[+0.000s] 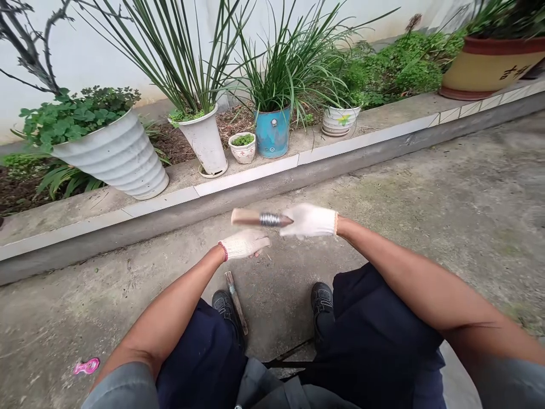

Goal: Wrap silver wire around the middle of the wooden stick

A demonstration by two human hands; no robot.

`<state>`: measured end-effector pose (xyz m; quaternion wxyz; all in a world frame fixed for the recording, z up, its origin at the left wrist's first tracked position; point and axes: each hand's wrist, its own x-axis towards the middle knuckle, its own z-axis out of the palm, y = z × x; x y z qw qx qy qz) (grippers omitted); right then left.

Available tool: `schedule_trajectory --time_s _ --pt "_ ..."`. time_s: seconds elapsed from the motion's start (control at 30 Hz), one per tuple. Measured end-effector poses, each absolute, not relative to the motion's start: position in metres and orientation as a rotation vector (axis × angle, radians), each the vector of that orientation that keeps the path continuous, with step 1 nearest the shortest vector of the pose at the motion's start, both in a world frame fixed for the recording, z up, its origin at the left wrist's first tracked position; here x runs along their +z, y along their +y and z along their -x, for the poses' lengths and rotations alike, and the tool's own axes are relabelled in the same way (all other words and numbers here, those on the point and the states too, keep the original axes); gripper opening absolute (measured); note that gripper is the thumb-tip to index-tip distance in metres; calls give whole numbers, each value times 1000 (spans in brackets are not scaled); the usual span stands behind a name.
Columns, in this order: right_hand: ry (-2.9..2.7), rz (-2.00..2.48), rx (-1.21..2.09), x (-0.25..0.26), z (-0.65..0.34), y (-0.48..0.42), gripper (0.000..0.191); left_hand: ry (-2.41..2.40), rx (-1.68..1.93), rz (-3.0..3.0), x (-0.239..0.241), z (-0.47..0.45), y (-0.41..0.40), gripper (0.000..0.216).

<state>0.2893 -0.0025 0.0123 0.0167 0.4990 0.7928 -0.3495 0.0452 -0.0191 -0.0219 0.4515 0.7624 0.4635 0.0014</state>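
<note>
Head view: wire-wound wooden rod (pixel 260 218) up over concrete (pixel 426 204), at R hand (pixel 310 220); R is nearer, fingers apparently clamped by the dark tapered end (motion blur, so approx. read). L hand (pixel 244 244) just below pale butt end, apart from R; fingers curled, can't tell if gripping anything. Rod's long axis approx. level, L–R across view; taper pts R, butt pts L.
</note>
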Motion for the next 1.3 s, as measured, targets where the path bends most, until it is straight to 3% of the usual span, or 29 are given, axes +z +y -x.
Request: schedule_trajectory --time_s 0.13,0.3,0.43,0.6,0.73,0.87,1.03,1.17,1.3 --pt "2423 -1923 -676 -4 -302 29 38 1036 -32 -1992 -19 -51 -21 46" --pt "2116 -1658 -352 -31 -302 36 29 1088 -14 -2120 -13 -50 -18 39" --pt "2161 -1062 -411 -41 -282 11 23 1229 34 -2117 -8 -42 -14 39" --pt "2321 -667 -858 -26 -269 -21 18 1250 5 -2106 -10 -37 -13 40" --pt "2413 -797 -1060 1 -278 -26 24 1206 -45 -2116 -16 -37 -13 38" --pt "2453 -1323 -1133 10 -291 -11 27 1167 -128 -2089 -20 -36 -13 39" --pt "2427 -1768 -766 -7 -299 19 30 1128 -130 -2062 -22 -43 -17 45" --pt "2253 -1721 -427 -20 -293 27 27 1065 -142 -2202 -19 -47 -17 41" --pt "2188 -1368 -368 -25 -277 11 26 1050 -116 -2294 -12 -43 -15 33"
